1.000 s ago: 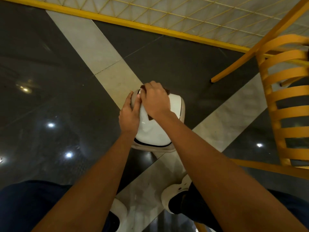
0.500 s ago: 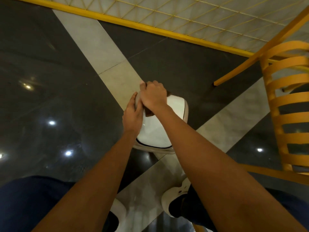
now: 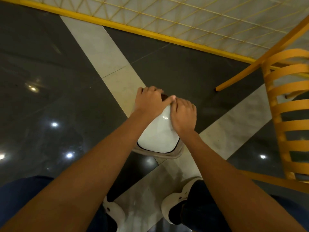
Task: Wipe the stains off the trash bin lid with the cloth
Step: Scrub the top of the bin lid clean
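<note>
White bin lid (image 3: 158,136), wiping under way: left hand (image 3: 150,102) fingers curled over dark cloth (image 3: 164,96) at far edge, right hand (image 3: 183,117) fingers flat alongside; next, likely strokes toward near edge.

left: open floor (image 3: 50,97) | right: chair (image 3: 287,114) near bin lid (image 3: 158,136) | front: fence (image 3: 167,36)

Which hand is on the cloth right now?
The left hand: the dark brown cloth peeks out beneath it; the right hand rests on the white bin lid.
</note>
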`<state>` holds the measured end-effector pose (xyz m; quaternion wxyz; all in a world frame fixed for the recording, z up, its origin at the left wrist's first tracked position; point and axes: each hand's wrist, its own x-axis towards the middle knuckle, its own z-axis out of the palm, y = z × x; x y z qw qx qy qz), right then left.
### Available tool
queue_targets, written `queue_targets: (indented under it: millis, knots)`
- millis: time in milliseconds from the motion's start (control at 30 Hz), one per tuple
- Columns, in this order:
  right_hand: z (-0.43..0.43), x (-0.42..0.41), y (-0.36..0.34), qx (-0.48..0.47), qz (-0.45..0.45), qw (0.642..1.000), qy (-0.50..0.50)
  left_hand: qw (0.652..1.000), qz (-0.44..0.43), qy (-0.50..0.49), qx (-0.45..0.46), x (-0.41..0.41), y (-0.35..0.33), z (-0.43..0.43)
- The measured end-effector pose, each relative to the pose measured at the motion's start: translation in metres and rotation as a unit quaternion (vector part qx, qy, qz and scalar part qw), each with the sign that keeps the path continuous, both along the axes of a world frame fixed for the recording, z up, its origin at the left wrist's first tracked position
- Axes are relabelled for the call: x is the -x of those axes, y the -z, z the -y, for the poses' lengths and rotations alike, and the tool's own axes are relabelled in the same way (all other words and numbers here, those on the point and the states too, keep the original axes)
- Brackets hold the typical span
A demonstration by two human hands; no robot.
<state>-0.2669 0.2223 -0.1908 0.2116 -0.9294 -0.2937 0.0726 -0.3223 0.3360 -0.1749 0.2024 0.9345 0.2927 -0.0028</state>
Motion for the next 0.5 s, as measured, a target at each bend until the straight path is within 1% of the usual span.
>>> queue_targets:
  millis: [67, 133, 200, 267, 333, 367, 400, 500]
  knots:
    - [0.003, 0.004, 0.006, -0.016, 0.005, 1.0, 0.02, 0.999, 0.031, 0.004, -0.014, 0.001, 0.006, 0.0]
    - [0.0, 0.008, 0.007, -0.033, 0.012, 0.999, 0.04, 0.997, 0.067, -0.026, 0.007, -0.001, 0.007, -0.002]
    - [-0.002, 0.009, 0.005, -0.04, 0.014, 0.998, 0.051, 0.993, 0.055, -0.074, 0.076, -0.006, 0.007, -0.011]
    - [-0.001, 0.01, 0.005, -0.034, 0.01, 0.998, 0.054, 0.977, 0.041, -0.123, 0.169, -0.011, 0.007, -0.024]
    - [-0.001, 0.011, 0.004, -0.032, 0.012, 0.998, 0.06, 0.945, 0.071, -0.172, 0.27, -0.007, 0.006, -0.031]
    - [-0.002, 0.011, 0.004, -0.035, 0.014, 0.997, 0.066, 0.922, 0.107, -0.202, 0.313, -0.002, 0.004, -0.03]
    - [-0.003, 0.011, 0.004, -0.037, 0.016, 0.997, 0.071, 0.899, 0.152, -0.233, 0.34, 0.005, 0.003, -0.027]
    - [-0.004, 0.013, 0.006, -0.042, 0.029, 0.996, 0.079, 0.833, 0.267, -0.316, 0.368, 0.036, 0.009, -0.008]
